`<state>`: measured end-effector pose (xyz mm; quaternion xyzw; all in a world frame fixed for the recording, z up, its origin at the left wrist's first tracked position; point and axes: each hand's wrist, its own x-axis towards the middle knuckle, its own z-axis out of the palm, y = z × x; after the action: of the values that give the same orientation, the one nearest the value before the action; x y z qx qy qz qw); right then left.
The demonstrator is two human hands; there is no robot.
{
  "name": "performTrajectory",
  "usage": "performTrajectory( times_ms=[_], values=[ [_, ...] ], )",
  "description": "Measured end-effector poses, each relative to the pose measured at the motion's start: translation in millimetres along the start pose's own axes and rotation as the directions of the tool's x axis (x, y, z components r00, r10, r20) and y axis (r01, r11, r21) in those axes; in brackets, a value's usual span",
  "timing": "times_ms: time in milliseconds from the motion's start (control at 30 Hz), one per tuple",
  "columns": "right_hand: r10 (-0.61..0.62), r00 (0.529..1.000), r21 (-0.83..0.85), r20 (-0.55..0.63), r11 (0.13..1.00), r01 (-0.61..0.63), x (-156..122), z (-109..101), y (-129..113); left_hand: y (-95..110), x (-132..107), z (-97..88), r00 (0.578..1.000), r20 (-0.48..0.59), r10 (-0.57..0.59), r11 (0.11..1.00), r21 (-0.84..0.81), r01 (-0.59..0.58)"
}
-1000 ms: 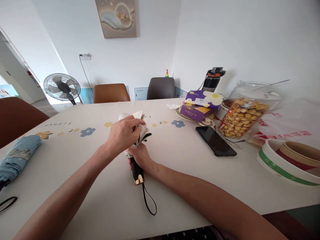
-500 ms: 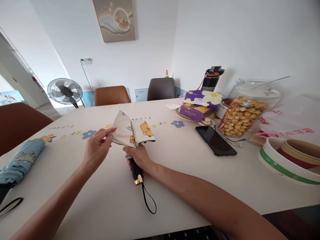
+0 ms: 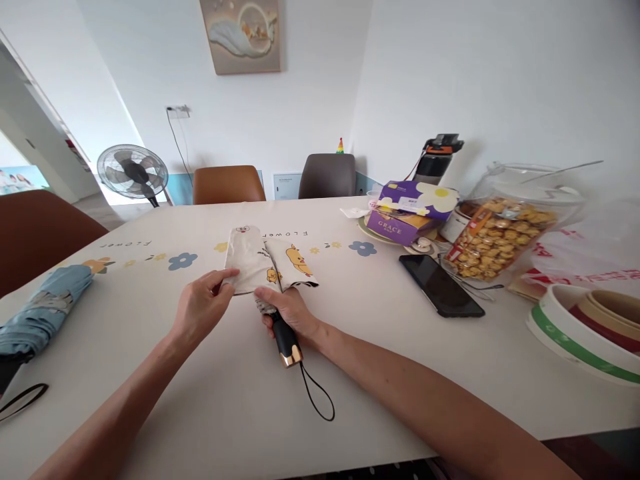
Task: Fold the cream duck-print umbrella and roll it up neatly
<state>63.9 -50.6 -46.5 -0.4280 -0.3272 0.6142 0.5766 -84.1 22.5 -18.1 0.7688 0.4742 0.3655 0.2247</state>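
Farthest left of the fingers, a folded blue umbrella (image 3: 55, 300) lies on the tabletop (image 3: 215, 413), its handle cut off by the picture's edge and its wrist strap (image 3: 25, 400) only partly showing.

The left forearm slants up from the lower left corner to the left hand (image 3: 203, 303), which is bent inward at the wrist, back upward. Its fingers are narrow, the thumb and forefinger pinching the left edge of a pale flap (image 3: 245, 260); the other fingers curl under and are hard to make out.

Between the 2 sets of fingers and just beyond them spreads the fabric of the cream umbrella (image 3: 295, 263), printed with yellow chicks. Small lettering by the fold is too fine to read.

The right hand (image 3: 293, 310) grips the gathered fabric just above the black handle (image 3: 287, 337), thumb laid across the top; its other fingers wrap underneath, mostly hidden, with only tips showing on the left side. The handle points back below these fingers, its black loop (image 3: 320, 397) trailing to the right. The right forearm reaches in from the lower right, elbow out of sight.

Right of the right fingers lies a phone (image 3: 441, 285); farther right, rolls of tape (image 3: 585, 333) are cut off by the edge.
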Motion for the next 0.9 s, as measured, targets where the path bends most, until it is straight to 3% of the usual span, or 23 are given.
performTrajectory(
  times_ms=[167, 300, 367, 467, 567, 667, 767, 900],
  values=[
    [-0.020, 0.998, 0.069, -0.060, 0.997, 0.024, 3.0, -1.0, 2.3, -5.1, 3.7, 0.9, 0.983, 0.174, -0.049, 0.997, -0.047, 0.058],
    [-0.033, 0.996, -0.021, -0.081, 0.999, 0.032, 4.1, -0.3, 6.4, -12.6, 11.4, -1.5, 0.934, 0.353, -0.057, 0.974, -0.187, 0.130],
    [-0.055, 0.997, -0.076, -0.059, 0.996, 0.051, 2.9, 0.2, 8.0, -15.3, 14.5, -2.6, 0.920, 0.387, -0.063, 0.959, -0.233, 0.164],
    [-0.059, 0.998, -0.150, -0.018, 0.987, 0.056, 0.7, 1.0, 8.7, -16.6, 17.1, -1.9, 0.949, 0.291, -0.121, 0.910, -0.348, 0.223],
    [-0.038, 0.999, -0.204, 0.007, 0.978, 0.039, -0.4, 2.2, 7.6, -17.0, 19.4, 1.3, 0.962, 0.170, -0.215, 0.785, -0.556, 0.273],
    [-0.041, 0.999, -0.247, 0.032, 0.968, 0.048, -0.6, 4.1, 5.9, -19.7, 22.9, 5.2, 0.949, 0.105, -0.298, 0.702, -0.649, 0.292],
    [-0.037, 0.998, -0.275, 0.053, 0.960, 0.050, -0.2, 6.0, 4.9, -23.7, 27.3, 10.0, 0.929, 0.013, -0.369, 0.701, -0.653, 0.288],
    [-0.026, 0.999, -0.287, 0.039, 0.957, 0.036, 0.5, 7.8, 3.9, -24.5, 34.8, 19.2, 0.893, 0.010, -0.449, 0.650, -0.682, 0.335]
  ],
)
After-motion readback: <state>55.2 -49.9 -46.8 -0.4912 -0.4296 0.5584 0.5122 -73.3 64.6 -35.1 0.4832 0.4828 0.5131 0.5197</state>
